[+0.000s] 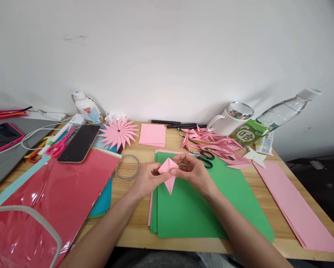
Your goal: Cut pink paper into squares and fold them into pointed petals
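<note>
Both my hands hold a small folded pink paper piece [169, 174] above a stack of green paper sheets [195, 208]. My left hand [148, 178] pinches its left side, fingers closed. My right hand [192, 172] grips its right upper edge, fingers curled on it. The piece ends in a point that hangs down between my hands. Black-handled scissors [204, 155] lie just behind my right hand. A pile of folded pink pieces [214, 143] lies behind them.
A pink paper flower [118, 133], a pink square stack [152, 134] and black pens [178, 124] lie at the back. A phone [79, 143], red folder [52, 193] and pink scissors [58, 146] are left. A mug [230, 119], bottle [284, 109] and pink strips [292, 208] are right.
</note>
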A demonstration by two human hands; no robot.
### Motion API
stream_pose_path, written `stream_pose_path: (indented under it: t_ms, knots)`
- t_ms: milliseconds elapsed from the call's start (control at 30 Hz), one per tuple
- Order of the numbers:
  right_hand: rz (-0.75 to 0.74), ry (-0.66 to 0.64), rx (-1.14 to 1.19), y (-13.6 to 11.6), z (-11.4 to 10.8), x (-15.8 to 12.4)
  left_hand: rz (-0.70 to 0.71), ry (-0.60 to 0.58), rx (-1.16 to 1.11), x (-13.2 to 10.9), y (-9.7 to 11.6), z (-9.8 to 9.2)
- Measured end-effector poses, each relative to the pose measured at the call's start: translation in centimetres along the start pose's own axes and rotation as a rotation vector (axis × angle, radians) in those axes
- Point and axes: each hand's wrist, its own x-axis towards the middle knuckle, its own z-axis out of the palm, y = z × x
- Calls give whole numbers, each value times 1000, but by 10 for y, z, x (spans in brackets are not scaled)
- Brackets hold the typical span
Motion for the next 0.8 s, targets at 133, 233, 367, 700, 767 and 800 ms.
stream_pose_path:
  t_ms: [133,233,367,700,767,800]
  knots:
    - [8,28,18,0,-2,0,-10,-61,-24,1,0,-2]
    - [14,1,67,0,-4,-1,-18,-80,-68,1,0,-2]
    - [95,-97,157,1,-7,0,-47,-116,-155,1,4,-2]
    - [-2,30,121,2,1,0,-71,-124,-252,-2,6,-2]
    - [-8,6,91,3,2,0,-77,-89,-252,-1,5,-3]
    - [5,-32,79,3,2,0,-71,-68,-252,0,4,-4]
